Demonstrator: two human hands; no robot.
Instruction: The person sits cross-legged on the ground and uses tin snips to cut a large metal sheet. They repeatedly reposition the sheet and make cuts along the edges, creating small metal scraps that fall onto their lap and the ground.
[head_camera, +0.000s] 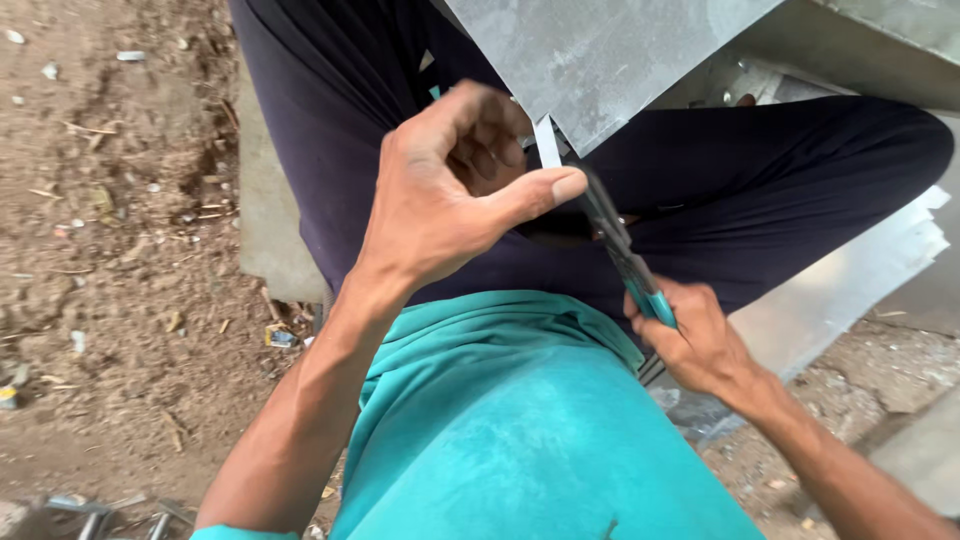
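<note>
My left hand (455, 190) is raised in front of me, its fingers curled and the thumb pressed toward a thin strip of sheet metal (546, 142) that hangs from a grey metal sheet (600, 55). My right hand (695, 335) grips the teal handles of metal shears (625, 255), whose dark blades point up toward the strip and the sheet's edge. The sheet rests over my dark-trousered legs. The left hand's curled fingers hide how they meet the strip.
Bare dirt ground (110, 220) with small scraps and debris lies to the left. A stack of pale metal sheets (860, 270) lies under my right leg. A concrete slab (270, 220) sits beside my left leg. Metal rods (100, 515) lie bottom left.
</note>
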